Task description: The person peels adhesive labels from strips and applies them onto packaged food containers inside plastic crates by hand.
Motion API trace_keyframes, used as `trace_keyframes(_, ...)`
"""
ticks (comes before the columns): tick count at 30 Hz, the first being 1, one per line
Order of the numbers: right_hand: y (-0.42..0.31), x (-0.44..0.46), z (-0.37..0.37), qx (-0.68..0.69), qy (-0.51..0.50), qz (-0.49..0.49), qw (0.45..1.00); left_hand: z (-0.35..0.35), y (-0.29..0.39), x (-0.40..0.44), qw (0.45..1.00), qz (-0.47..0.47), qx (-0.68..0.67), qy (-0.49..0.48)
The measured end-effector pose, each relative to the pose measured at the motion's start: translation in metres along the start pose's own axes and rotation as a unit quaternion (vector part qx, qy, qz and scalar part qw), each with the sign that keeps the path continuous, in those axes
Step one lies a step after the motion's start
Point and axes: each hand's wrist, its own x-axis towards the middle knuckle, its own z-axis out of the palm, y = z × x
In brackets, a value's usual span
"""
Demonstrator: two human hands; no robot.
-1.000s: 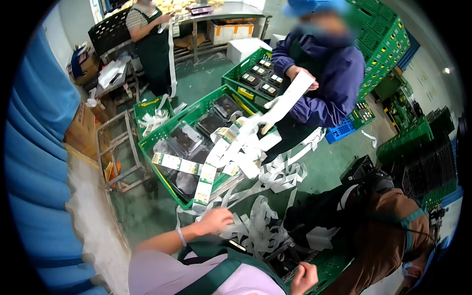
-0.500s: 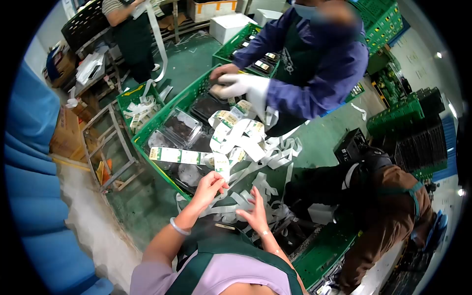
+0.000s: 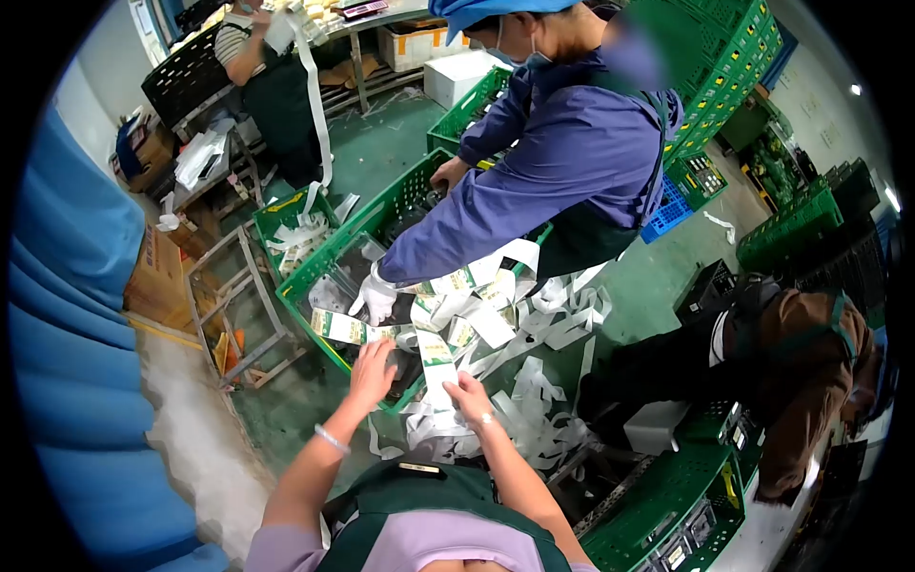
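Observation:
My right hand (image 3: pixel 469 398) pinches the edge of a white label strip (image 3: pixel 438 367) printed with green and yellow labels. The strip runs up toward a tangled heap of similar labels. My left hand (image 3: pixel 372 370) is open, fingers apart, above the near end of a green crate (image 3: pixel 329 355). Dark items in clear plastic boxes (image 3: pixel 360 255) lie in that crate. A co-worker's white-gloved hand (image 3: pixel 377 297) reaches into it, just beyond my left hand, beside another label strip (image 3: pixel 341 327).
Used backing paper (image 3: pixel 534 386) hangs and lies in loops to the right. A metal frame (image 3: pixel 250 310) stands left of the crate. At the lower right, a person in brown bends beside another green crate (image 3: pixel 658 510). Stacked green crates (image 3: pixel 729 76) stand behind the co-worker.
My left hand has let go of the label strip and moved slightly left. My right hand now holds the strip. The co-worker has leaned in, gloved hand reaching into the crate's near part.

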Motion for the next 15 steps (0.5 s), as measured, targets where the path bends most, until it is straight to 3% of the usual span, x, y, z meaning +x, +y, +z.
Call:
trace_keyframes(2, -0.019, -0.048, -0.018, 0.053, -0.027, -0.007, 0.998, 0.011, -0.022, 0.027, 0.992, 0.042, 0.099, -0.068)
trace_keyframes(3, -0.031, -0.078, -0.026, 0.096, -0.004, -0.019, 0.995, 0.019, -0.024, 0.038, 0.992, 0.05, 0.093, -0.071)
trace_keyframes(5, -0.04, -0.14, -0.059, 0.174, 0.011, -0.051, 0.983, 0.035, -0.026, 0.057, 0.963, 0.063, 0.206, -0.162)
trace_keyframes(9, -0.064, -0.276, -0.101, 0.127, 0.252, -0.253, 0.925, 0.09, -0.055, 0.078, 0.947, 0.007, 0.261, -0.185)
trace_keyframes(10, -0.072, -0.303, -0.097, 0.114, 0.334, -0.317, 0.88, 0.09, -0.051, 0.085, 0.939, -0.017, 0.269, -0.214)
trace_keyframes(11, -0.067, -0.333, -0.108, 0.191, 0.29, -0.363, 0.865, 0.091, -0.054, 0.087, 0.941, 0.037, 0.285, -0.176)
trace_keyframes(12, -0.06, -0.363, -0.119, 0.266, 0.239, -0.403, 0.842, 0.112, -0.076, 0.09, 0.948, 0.033, 0.28, -0.148)
trace_keyframes(13, -0.062, -0.388, -0.12, 0.259, 0.218, -0.453, 0.825, 0.105, -0.067, 0.092, 0.95, -0.014, 0.25, -0.188)
trace_keyframes(15, -0.062, -0.438, -0.12, 0.244, 0.197, -0.538, 0.783, 0.088, -0.053, 0.09, 0.981, -0.017, 0.131, -0.143)
